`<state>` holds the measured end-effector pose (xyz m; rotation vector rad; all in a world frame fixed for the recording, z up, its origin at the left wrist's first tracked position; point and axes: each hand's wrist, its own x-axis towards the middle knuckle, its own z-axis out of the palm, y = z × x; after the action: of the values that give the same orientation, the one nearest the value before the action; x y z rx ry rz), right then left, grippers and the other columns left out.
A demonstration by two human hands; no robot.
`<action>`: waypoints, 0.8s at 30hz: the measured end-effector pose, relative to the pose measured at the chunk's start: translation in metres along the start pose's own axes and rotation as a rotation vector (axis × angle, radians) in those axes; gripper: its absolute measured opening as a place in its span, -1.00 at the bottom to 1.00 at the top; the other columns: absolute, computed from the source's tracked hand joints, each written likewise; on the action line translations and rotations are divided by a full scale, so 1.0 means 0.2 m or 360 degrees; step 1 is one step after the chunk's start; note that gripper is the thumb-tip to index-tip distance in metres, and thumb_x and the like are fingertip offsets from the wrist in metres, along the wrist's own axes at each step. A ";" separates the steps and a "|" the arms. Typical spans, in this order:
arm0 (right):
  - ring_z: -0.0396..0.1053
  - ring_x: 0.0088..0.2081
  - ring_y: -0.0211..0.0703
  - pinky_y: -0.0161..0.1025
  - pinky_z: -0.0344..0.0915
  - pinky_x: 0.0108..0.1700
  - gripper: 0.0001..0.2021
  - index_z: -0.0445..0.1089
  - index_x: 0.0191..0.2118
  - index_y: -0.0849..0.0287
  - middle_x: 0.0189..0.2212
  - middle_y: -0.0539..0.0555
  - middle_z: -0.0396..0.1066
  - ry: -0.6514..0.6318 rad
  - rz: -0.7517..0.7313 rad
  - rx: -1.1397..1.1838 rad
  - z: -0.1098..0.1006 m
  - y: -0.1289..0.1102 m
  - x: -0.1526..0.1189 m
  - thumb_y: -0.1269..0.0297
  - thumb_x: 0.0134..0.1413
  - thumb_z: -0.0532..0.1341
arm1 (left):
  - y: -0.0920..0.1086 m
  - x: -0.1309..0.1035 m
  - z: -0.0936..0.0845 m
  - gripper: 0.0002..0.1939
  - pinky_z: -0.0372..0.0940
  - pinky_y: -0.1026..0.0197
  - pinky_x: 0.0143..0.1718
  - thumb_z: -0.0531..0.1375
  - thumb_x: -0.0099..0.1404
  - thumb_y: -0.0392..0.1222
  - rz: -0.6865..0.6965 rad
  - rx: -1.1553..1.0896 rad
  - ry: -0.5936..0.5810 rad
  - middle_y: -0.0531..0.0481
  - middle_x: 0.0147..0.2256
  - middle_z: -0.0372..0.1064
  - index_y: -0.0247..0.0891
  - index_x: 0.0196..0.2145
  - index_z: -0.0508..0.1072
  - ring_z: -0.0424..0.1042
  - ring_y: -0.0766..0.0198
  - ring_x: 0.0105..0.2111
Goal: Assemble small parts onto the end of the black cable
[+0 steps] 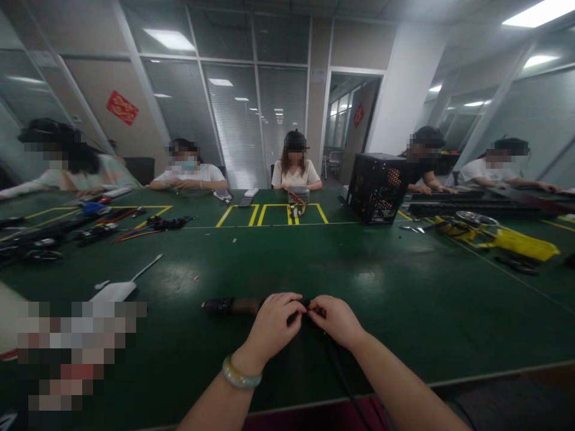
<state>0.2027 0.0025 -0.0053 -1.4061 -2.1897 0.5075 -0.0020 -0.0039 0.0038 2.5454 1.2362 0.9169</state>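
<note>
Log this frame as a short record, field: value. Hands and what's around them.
left_hand: left hand, bangle on wrist, over right end of dark tool
right_hand: right hand, fingertips close to left's; exact grip unclear
cable: black cable, runs from near right hand toward near table edge
surface: green table
far_side: black computer case, yellow item right of it

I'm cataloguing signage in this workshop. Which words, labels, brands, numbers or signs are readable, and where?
No text is readable.
Red sheet on the left wall: gold markings, too blurred.
Smaller red sheet on the door: too small.
Black computer case: pale marks, too small.
Pale notice beside the doorway: too faint.
</note>
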 end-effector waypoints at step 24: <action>0.34 -0.34 -0.22 -0.34 0.17 -0.29 -0.92 0.48 -0.28 0.08 -0.37 -0.03 0.44 0.0032 -0.0004 0.0023 0.01 0.02 0.00 0.31 0.10 0.23 | -0.01 0.00 0.01 -0.79 0.23 -0.01 0.06 0.14 0.25 -0.33 -0.0006 0.0045 0.0004 0.00 -0.03 0.43 -0.11 -0.21 0.50 0.38 0.14 -0.01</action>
<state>0.2045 0.0039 -0.0101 -1.3950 -2.1677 0.5055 -0.0020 -0.0025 0.0004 2.5636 1.2627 0.9090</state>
